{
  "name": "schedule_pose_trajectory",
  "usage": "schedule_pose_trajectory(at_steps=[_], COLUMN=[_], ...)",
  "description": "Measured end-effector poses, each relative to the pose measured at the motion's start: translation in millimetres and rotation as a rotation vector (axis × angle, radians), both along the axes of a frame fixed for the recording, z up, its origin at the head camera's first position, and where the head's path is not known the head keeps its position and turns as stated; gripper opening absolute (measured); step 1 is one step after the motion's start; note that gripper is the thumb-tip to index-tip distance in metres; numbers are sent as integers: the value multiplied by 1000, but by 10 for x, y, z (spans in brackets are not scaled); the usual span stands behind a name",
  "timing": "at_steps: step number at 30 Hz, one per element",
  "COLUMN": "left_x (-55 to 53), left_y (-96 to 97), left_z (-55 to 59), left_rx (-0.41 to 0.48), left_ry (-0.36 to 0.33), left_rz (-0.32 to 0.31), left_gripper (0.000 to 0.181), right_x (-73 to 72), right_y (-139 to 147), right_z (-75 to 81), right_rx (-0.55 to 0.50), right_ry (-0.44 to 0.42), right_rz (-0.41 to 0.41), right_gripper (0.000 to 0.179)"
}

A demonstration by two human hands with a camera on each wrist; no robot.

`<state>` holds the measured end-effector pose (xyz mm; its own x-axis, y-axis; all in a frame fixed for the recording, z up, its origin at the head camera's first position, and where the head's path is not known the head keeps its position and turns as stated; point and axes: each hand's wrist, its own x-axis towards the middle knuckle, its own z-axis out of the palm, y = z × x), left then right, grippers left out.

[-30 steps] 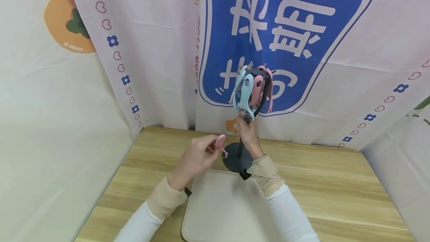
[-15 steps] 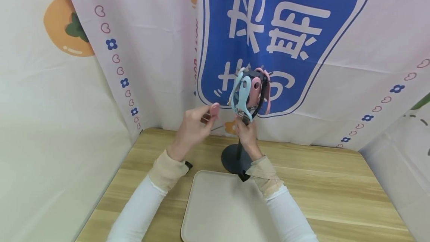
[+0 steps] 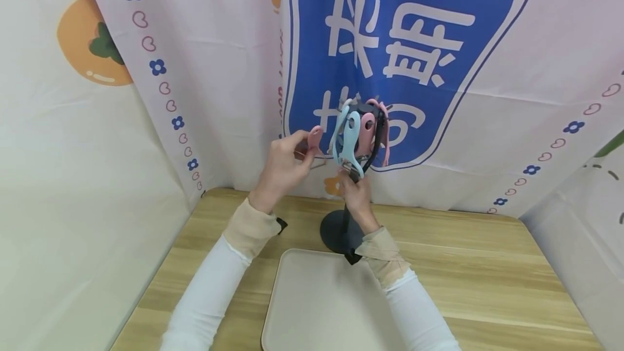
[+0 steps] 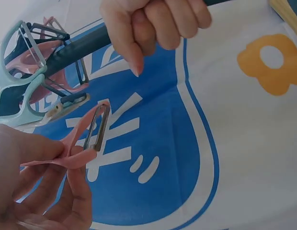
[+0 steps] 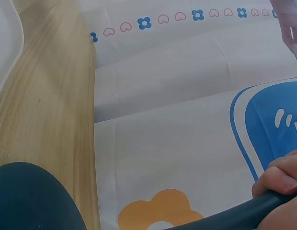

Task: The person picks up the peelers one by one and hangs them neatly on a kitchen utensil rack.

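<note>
My left hand pinches a pink Y-shaped peeler by its handle, thumb on one side and fingers on the other. The peeler's metal blade faces the stand in the left wrist view. My right hand grips the upright pole of a dark rotating-style rack just below its head. Around that head hang several peelers, among them a light blue peeler and a pink peeler. The held peeler is just left of the hanging ones, apart from them in the head view.
The rack's round black base stands near the back of the wooden table. A beige tray lies in front of it. Behind hangs a printed curtain, close beyond both hands.
My left hand has risen from low beside the pole to the level of the hanging peelers, carrying the pink peeler. My right hand keeps its grip on the pole.
</note>
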<state>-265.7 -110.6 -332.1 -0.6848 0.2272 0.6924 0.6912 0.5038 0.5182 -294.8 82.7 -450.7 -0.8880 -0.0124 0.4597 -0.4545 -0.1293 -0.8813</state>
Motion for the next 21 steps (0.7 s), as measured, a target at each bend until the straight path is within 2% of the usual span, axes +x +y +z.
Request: schedule_pose_trajectory(at_steps=[6, 15, 21], left_x=[-75, -180, -272], left_y=[91, 191, 249], left_z=[55, 147, 243], left_rx=[60, 141, 214], left_ry=[-47, -40, -52], left_rz=[7, 74, 101], left_gripper=[18, 20, 23], right_x=[11, 25, 6], right_y=[2, 1, -12], right_z=[2, 3, 0], right_rx=[9, 18, 8], right_ry=[-12, -1, 25], right_rz=[-16, -27, -36], right_gripper=[22, 19, 24])
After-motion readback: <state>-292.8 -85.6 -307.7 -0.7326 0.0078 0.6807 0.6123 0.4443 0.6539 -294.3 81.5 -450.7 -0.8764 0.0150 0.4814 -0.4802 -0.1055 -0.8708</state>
